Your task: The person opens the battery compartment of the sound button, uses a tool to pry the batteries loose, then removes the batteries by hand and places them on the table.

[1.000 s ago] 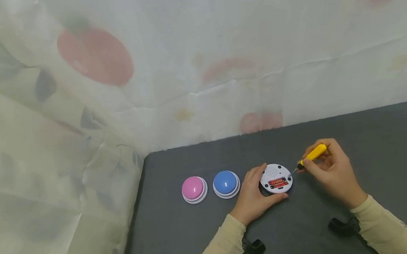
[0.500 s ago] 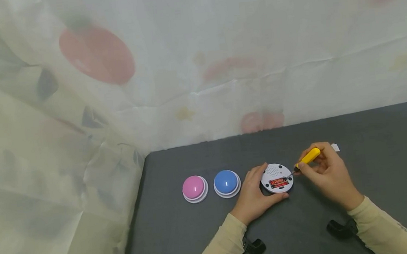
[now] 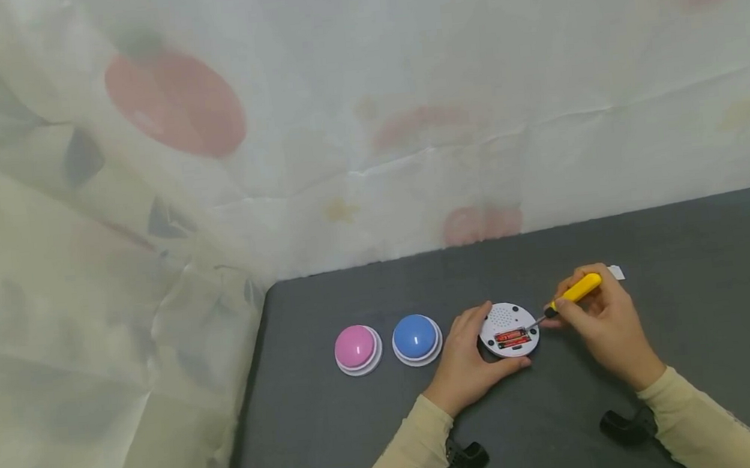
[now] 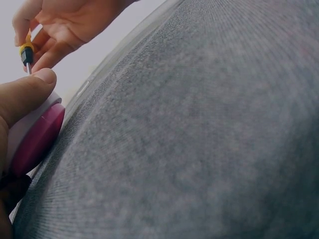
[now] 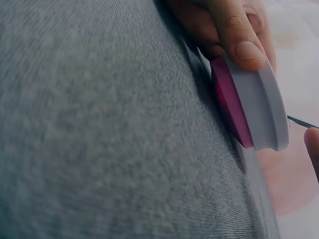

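My left hand [image 3: 463,361] grips the rim of an upside-down round push-button buzzer [image 3: 501,317], thumb at the front and fingers behind. Its white underside faces up, showing speaker holes, dark feet and an uncovered battery bay with red batteries [image 3: 512,338]. In the left wrist view its magenta dome [image 4: 40,142] is turned down to the table; the white base [image 5: 256,107] shows edge-on in the right wrist view. A yellow screwdriver [image 3: 580,288] with a black collar is pinched in my right hand [image 3: 618,335]. Its metal tip reaches the right end of the batteries.
To the left on the grey table [image 3: 340,433] stand a pink buzzer [image 3: 355,347] and a blue buzzer [image 3: 416,337], domes up. A small white piece [image 3: 616,272] lies just behind my right hand. A patterned curtain [image 3: 350,116] borders the table's back and left.
The screwdriver tip has shifted left from near the base's edge to the batteries' end. My right hand has moved slightly left, uncovering the small white piece. The left hand keeps its grip.
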### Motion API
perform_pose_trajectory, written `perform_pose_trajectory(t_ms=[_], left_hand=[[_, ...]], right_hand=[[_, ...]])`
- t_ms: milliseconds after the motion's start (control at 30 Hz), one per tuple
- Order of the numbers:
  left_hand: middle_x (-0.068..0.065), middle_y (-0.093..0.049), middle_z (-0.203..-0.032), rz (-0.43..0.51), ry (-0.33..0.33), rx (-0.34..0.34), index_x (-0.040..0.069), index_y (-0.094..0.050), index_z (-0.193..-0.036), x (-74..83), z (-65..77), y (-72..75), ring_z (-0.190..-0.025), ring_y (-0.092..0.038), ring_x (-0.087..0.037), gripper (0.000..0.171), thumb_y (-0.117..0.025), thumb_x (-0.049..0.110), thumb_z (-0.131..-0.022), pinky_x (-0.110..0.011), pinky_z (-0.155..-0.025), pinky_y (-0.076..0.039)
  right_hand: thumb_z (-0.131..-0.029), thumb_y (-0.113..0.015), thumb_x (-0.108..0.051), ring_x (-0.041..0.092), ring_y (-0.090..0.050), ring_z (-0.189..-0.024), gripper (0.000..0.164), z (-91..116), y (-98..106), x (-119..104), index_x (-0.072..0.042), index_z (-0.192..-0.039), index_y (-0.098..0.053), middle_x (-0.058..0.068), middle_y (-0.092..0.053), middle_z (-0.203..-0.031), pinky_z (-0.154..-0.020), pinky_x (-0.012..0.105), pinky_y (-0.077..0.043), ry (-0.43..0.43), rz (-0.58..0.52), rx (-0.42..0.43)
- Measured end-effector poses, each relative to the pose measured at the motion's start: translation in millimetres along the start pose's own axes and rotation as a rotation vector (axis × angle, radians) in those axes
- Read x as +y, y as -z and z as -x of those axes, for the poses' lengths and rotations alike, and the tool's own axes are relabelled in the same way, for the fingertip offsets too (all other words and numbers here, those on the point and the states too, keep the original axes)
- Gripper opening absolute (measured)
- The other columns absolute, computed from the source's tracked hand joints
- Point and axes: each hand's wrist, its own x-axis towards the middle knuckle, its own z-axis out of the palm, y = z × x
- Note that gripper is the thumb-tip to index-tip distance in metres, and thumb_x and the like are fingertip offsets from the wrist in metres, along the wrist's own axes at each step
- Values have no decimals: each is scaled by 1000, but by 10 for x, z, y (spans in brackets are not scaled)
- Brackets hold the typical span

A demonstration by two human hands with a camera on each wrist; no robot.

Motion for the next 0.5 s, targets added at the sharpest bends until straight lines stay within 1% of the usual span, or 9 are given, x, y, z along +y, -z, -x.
perform_pose_trajectory(t_ms=[67, 100, 200, 300, 500], left_hand=[[-1, -52, -161, -1, 2, 3, 10, -45, -166, -1, 2, 2, -147, -48, -15, 103, -96, 47, -85, -38, -120, -44], [-1, -52, -161, -2, 4, 5, 10, -45, -166, -1, 2, 2, -147, -48, -14, 103, -96, 48, -85, -38, -120, -44], [-1, -52, -162, 0, 9, 4, 11, -45, -166, -3, 1, 1, -148, -47, -14, 103, -96, 48, -85, -38, -120, -44], [-1, -52, -162, 1, 14, 0, 12, -45, -167, -5, 0, 1, -148, -47, -14, 103, -95, 48, -85, -39, -120, -44], [-1, -51, -162, 5, 21, -8, 12, -45, -166, -5, 2, 7, -149, -46, -15, 102, -96, 47, -85, -39, -120, -44]], right_hand=[[-102, -60, 18, 14, -67, -97, 28, 2, 3, 8, 14, -124, -44, 15, -58, -109, -79, 22, -62, -35, -10, 11], [-103, -59, 17, 15, -68, -97, 27, 1, 6, 14, 13, -124, -43, 16, -57, -110, -79, 24, -63, -51, -41, 10], [-106, -57, 14, 20, -72, -98, 24, -3, 20, 38, 12, -124, -39, 22, -53, -113, -77, 34, -66, -95, -158, -6], [-108, -54, 13, 28, -74, -100, 22, -9, 33, 61, 12, -123, -37, 29, -48, -115, -75, 46, -65, -135, -295, -18], [-111, -51, 11, 30, -73, -101, 19, -11, 44, 85, 9, -121, -35, 27, -46, -113, -77, 47, -65, -187, -392, -7]])
